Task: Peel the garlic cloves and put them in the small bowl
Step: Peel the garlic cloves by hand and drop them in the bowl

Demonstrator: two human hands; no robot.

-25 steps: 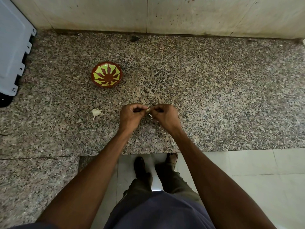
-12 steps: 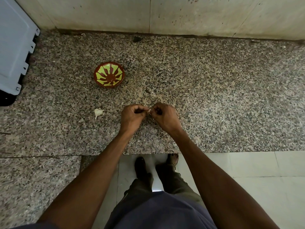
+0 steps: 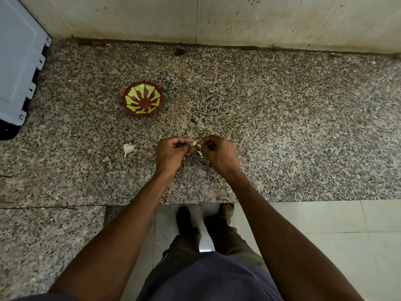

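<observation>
A pale garlic clove (image 3: 194, 143) is pinched between the fingertips of my left hand (image 3: 171, 154) and my right hand (image 3: 218, 153), just above the granite counter (image 3: 282, 127). Bits of papery skin (image 3: 198, 152) hang below the clove between the two hands. A second, unpeeled clove (image 3: 128, 148) lies on the counter to the left of my left hand. The small bowl (image 3: 143, 98), red-brown with a yellow-green sunburst pattern, stands further back and to the left; nothing shows inside it.
A light blue plastic crate lid (image 3: 17, 61) leans at the far left edge. A tiled wall (image 3: 217, 18) closes the back of the counter. The counter's front edge (image 3: 195, 202) runs just above my feet on the tiled floor.
The hands stay together over the same spot. More of the clove's pale flesh shows between the fingertips, and loose skin now hangs below it.
</observation>
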